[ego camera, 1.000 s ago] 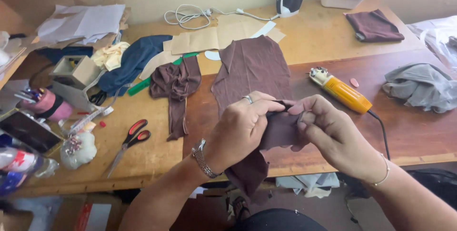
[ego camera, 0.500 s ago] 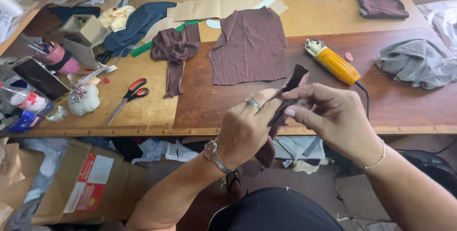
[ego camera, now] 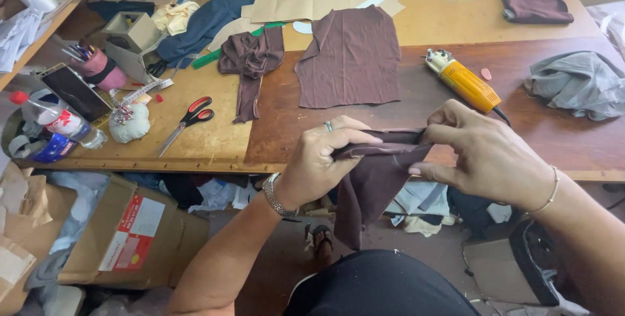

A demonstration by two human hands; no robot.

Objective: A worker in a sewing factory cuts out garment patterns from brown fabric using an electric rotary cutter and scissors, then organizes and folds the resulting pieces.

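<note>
Left hand (ego camera: pixel 319 163) and right hand (ego camera: pixel 485 153) each pinch the top edge of a dark brown fabric piece (ego camera: pixel 374 179) between thumb and fingers, stretched between them at the table's (ego camera: pixel 215 140) near edge, yellow cutter (ego camera: pixel 463 81) just beyond the right hand.

Left hand (ego camera: pixel 319 159) w/ ring, metal watch; right hand (ego camera: pixel 485 156) w/ thin bracelet; bare forearms.

Wooden table (ego camera: pixel 456 10) carries brown fabric (ego camera: pixel 351 58), scissors (ego camera: pixel 189 120), yellow cutter (ego camera: pixel 463 81).
</note>
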